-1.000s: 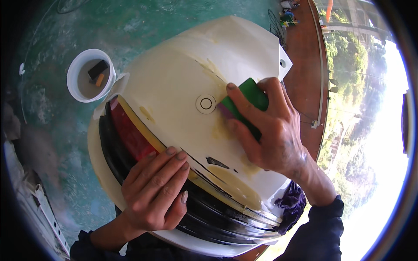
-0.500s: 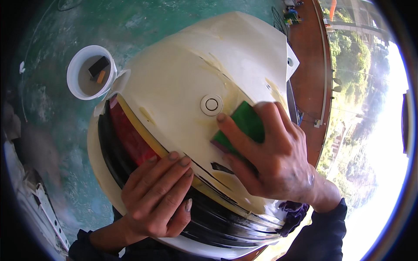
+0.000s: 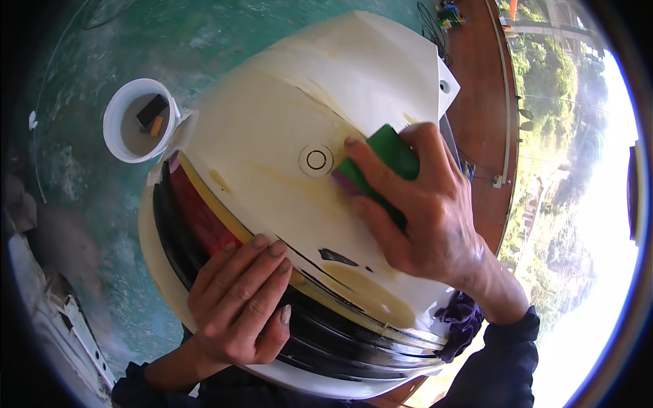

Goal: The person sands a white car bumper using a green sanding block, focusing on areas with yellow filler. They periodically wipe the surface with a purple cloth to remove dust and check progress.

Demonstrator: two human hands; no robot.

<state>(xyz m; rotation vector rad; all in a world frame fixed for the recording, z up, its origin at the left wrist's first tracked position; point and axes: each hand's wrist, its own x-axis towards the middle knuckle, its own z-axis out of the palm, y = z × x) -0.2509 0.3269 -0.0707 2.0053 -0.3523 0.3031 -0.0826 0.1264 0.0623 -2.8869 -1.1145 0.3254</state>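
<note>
A white car bumper with yellowish filler patches and dark bare streaks lies in front of me. My right hand grips a green sanding block with a purplish underside, pressed against the bumper right of a round sensor ring. Nearer to me, my left hand rests with its fingers stretched out across the bumper's edge, over the end of a red reflector and the black ribbed trim. A dark chipped patch shows below the block.
At the far left a white bucket holds murky water, a black block and an orange piece. A dark purple cloth lies at the bumper's right end. Cables lie on the floor beyond.
My right hand has slid the sanding block a little away from me over the bumper, uncovering more of the chipped patch and filler. My left hand stays on the edge.
</note>
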